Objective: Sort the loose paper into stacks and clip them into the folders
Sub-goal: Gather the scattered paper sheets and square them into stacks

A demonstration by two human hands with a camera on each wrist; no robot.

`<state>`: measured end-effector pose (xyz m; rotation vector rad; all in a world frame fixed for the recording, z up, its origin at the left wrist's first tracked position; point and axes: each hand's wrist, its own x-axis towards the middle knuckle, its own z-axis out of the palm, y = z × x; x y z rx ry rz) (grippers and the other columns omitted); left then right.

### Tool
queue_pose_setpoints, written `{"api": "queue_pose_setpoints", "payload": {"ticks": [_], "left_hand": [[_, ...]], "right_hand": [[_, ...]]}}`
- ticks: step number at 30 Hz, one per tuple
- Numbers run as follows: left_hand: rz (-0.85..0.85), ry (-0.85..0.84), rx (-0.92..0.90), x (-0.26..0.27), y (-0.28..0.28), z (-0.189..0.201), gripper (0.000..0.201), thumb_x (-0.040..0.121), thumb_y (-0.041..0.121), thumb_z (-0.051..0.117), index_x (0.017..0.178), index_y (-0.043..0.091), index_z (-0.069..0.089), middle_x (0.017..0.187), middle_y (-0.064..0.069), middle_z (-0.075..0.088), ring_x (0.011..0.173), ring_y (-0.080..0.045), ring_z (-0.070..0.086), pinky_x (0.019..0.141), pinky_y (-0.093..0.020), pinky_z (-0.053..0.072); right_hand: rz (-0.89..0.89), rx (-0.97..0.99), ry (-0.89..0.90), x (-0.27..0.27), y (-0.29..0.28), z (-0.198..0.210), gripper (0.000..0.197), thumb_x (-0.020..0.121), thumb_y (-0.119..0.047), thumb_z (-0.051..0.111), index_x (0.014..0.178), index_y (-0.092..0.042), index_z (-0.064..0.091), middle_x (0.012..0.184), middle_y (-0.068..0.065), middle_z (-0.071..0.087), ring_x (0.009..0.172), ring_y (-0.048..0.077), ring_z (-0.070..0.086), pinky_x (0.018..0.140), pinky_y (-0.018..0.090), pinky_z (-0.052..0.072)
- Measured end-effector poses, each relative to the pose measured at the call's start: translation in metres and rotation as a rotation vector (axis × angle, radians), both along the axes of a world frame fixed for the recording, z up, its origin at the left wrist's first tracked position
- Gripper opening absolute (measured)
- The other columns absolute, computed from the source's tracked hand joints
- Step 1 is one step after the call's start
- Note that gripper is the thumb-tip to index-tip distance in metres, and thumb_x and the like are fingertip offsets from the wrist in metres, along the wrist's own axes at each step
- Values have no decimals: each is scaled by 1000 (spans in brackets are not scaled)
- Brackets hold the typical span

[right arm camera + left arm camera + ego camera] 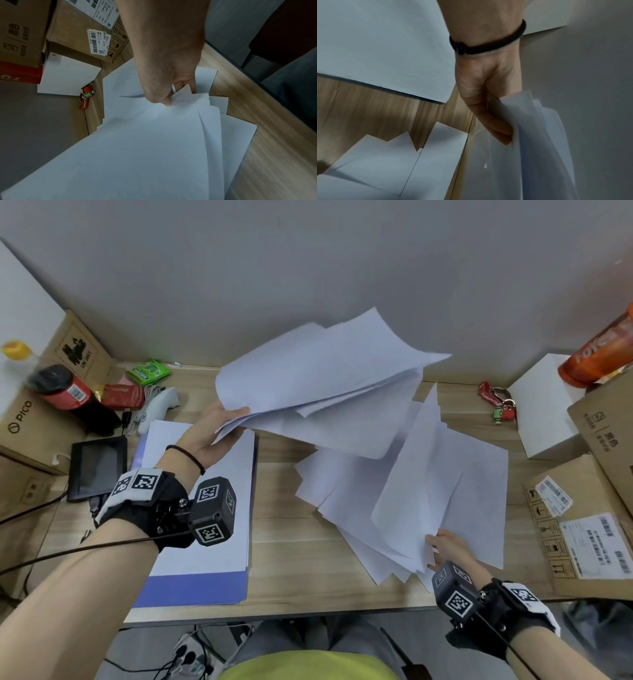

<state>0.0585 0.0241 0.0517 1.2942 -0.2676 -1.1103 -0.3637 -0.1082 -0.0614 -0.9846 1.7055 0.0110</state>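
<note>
Even, soft light fills the head view, fairly bright, with no glare on the wooden desk (281,529). Straight edges bow toward the frame corners from the wide lens. The raised sheets (318,371) at upper centre are smeared by motion. Both wrist views are dimmer and greyer; in the left wrist view the held paper (539,142) at lower right is blurred, and a dark shadow sits at lower left

L hand (219,426) raised, forearm extended, fingers pinching paper. R hand (445,546) low near desk edge, fingers gripping sheets.
</note>
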Motion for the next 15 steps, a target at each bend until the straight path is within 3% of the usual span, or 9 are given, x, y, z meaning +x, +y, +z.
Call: {"api": "queue_pose_setpoints", "payload": {"ticks": [4,7,9,11,15], "left_hand": [[-115,-33,58,-6,0,-17,41,89,11,60,129,15,55,122,0,66,112,-17,60,87,-21,52],[-148,-64,145,-23,2,-36,42,92,6,57,133,14,51,124,-3,64,106,-18,64,75,-23,57],[-186,-133,232,-35,7,-53,40,92,4,58,130,13,52,125,-4,62,111,-22,62,86,-33,55],[-276,-223,340,-46,16,-71,39,91,4,59,129,14,52,131,-6,59,118,-25,57,101,-42,46],[-467,-327,501,-65,31,-88,57,91,3,57,142,17,36,133,-3,54,114,-22,54,98,-37,46]], "right_hand": [[-9,-5,-61,2,2,0,16,87,-9,60,84,-18,47,75,13,54,65,26,51,57,30,46],[-23,-8,-171,8,5,12,14,87,-2,57,89,-15,52,81,14,51,66,24,45,62,31,38],[-24,20,-234,9,5,17,15,79,-3,62,88,-14,57,83,13,52,72,25,45,68,32,37],[-5,59,-265,9,7,19,23,70,-6,66,91,-13,62,84,15,56,79,29,47,74,37,39],[-14,118,-200,11,9,21,30,88,6,49,100,-17,63,83,12,63,80,30,54,75,38,37]]}}
